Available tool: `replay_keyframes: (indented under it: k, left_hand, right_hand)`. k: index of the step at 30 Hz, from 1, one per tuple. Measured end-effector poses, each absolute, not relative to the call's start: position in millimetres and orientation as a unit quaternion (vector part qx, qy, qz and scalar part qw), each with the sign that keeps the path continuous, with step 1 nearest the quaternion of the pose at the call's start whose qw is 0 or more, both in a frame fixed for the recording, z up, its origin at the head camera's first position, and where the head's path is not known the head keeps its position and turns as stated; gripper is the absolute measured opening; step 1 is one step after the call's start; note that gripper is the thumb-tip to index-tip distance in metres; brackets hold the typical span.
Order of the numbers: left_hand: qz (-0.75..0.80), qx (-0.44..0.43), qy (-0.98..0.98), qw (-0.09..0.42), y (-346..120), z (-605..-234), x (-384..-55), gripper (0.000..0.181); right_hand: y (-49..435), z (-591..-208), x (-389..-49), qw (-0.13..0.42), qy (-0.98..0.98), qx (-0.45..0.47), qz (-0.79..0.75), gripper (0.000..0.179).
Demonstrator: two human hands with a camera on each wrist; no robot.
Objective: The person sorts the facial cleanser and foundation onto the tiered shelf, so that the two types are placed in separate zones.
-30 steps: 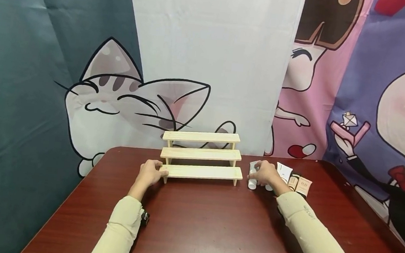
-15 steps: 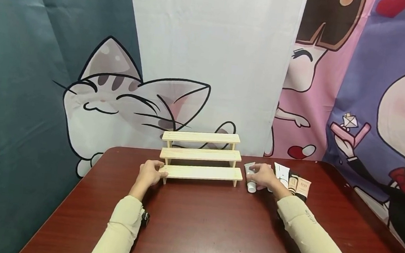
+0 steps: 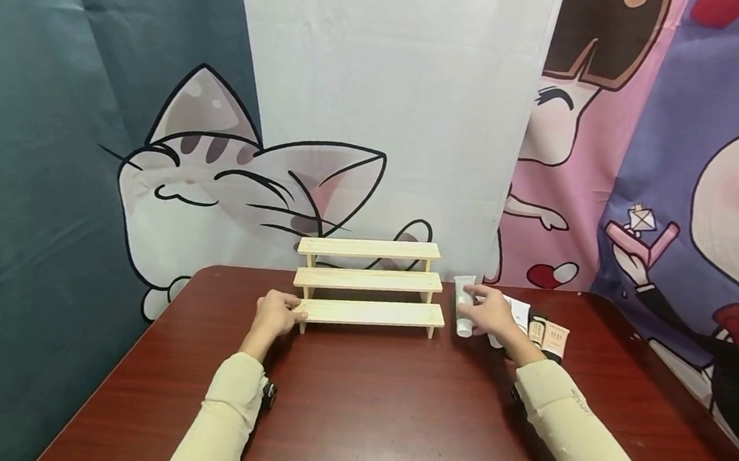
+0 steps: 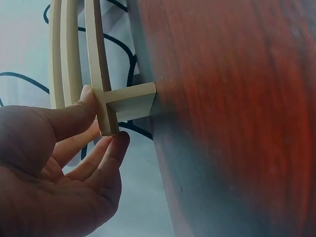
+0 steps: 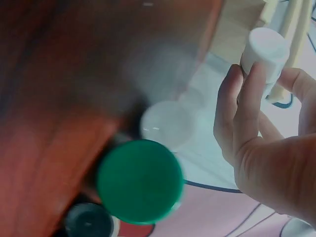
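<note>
A three-step wooden display stand [image 3: 368, 312] stands at the back of the table. My left hand [image 3: 276, 315] grips the left end of its lowest step; in the left wrist view the thumb lies on one face of the board [image 4: 102, 111] and the fingertips curl to its end. To the right of the stand, my right hand [image 3: 490, 310] holds a pale squeeze tube [image 3: 463, 303] between thumb and fingers, its white cap downward. The right wrist view shows that white cap [image 5: 266, 49] at the fingers, with most of the tube hidden.
Right of the held tube lie several more tubes, including a white one [image 3: 517, 313], a tan one with a black cap [image 3: 556, 339] and a narrow one [image 3: 536, 330]. A green cap [image 5: 140, 181] shows in the right wrist view. A printed cloth [image 3: 394, 114] hangs behind the table [image 3: 352, 407].
The right hand has picked up the pale tube; it first shifted toward the stand, then rose slightly, standing more upright. The left hand stays on the stand's end.
</note>
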State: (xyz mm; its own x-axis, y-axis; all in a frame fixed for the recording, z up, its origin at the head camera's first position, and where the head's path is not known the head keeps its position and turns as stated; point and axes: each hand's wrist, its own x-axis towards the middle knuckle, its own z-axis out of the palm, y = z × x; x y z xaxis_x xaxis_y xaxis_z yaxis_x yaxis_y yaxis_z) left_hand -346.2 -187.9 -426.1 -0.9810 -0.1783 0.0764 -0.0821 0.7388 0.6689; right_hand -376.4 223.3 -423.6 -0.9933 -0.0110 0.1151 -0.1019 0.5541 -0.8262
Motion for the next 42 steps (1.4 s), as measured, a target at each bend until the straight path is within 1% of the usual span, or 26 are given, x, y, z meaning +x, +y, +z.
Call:
replay_keyframes:
  k: [9,12,15,18,22,27,33,42]
  left_hand:
    - [-0.344,0.074,-0.933,0.068,-189,-421,-347,0.033]
    - [-0.347,0.074,-0.932,0.072,-189,-420,-347,0.032]
    - [-0.351,0.071,-0.93,0.081,-189,-419,-347,0.03]
    - [-0.349,0.06,-0.929,0.104,-188,-420,-347,0.028]
    - [-0.349,0.051,-0.929,0.114,-187,-424,-349,0.029]
    - [-0.344,0.048,-0.932,0.101,-185,-426,-349,0.033]
    - [-0.337,0.047,-0.936,0.09,-183,-425,-347,0.036]
    - [-0.327,0.044,-0.94,0.085,-186,-425,-348,0.033]
  right_hand:
    - [214,-391,-365,0.089,-0.876,0.049,0.471,0.056]
    - [207,-379,-362,0.092,-0.872,0.056,0.477,0.056]
    - [198,-370,-360,0.089,-0.871,0.063,0.479,0.058]
    - [189,-364,-360,0.097,-0.867,0.071,0.483,0.06]
    - [179,-360,-362,0.106,-0.861,0.097,0.488,0.062]
    - [170,-355,-362,0.118,-0.86,0.123,0.481,0.064]
    - [155,-352,-368,0.13,-0.848,0.127,0.499,0.067]
    - [132,-351,-384,0.159,-0.839,0.138,0.501,0.066]
